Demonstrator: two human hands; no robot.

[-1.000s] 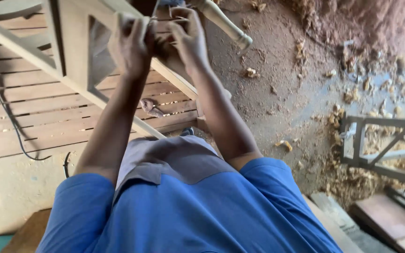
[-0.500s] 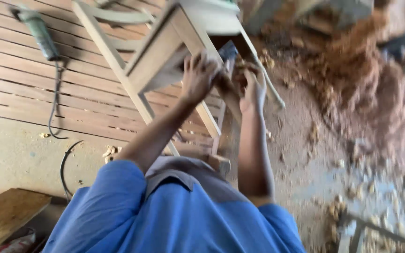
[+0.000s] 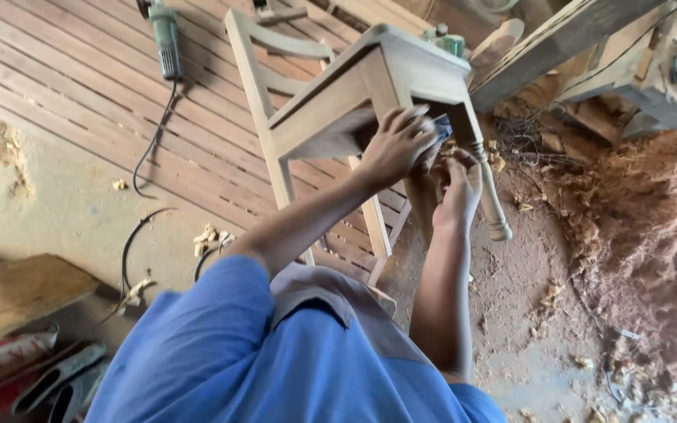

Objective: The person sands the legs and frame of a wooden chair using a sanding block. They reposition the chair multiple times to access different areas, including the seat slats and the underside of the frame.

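Nearest us, our blue short-sleeved shirt fills the lower frame. Our right hand is curled narrow beside the pale unfinished wooden chair, at its front corner where the turned leg meets the seat rail; what it holds we cannot tell. Our left hand closes over a small dark piece pressed to that corner. Risk, as we judge it: the chair looks tilted and could rock or slide under pressure. Farther off, a green corded power tool lies on the slatted wooden platform.

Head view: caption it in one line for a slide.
Left hand and right hand work at the front corner of an unfinished wooden chair above a sawdust-strewn floor.
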